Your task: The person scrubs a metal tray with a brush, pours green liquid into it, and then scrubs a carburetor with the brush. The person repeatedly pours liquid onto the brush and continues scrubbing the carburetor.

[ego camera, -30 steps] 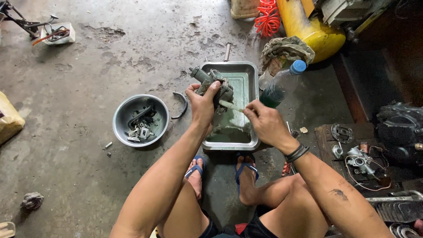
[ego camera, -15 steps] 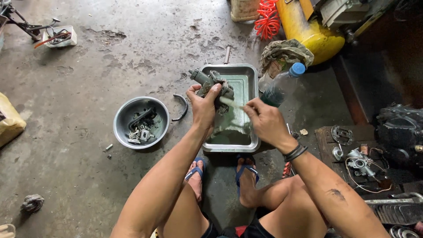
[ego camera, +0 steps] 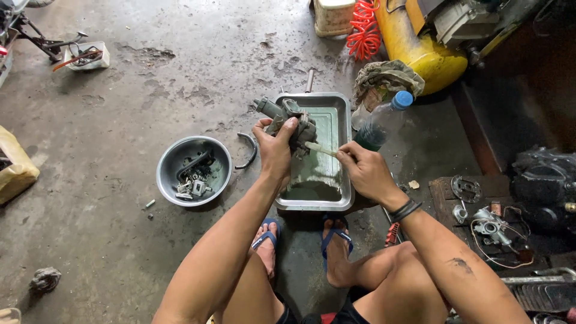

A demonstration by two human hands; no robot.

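One carburetor (ego camera: 288,123) gripped by left hand (ego camera: 275,150); right hand (ego camera: 366,174) pinches one brush (ego camera: 318,147).

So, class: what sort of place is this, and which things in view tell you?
Most likely a small engine repair workshop: the left hand holds a greasy metal engine part over a metal tray, a bowl of small parts sits on the stained concrete floor.
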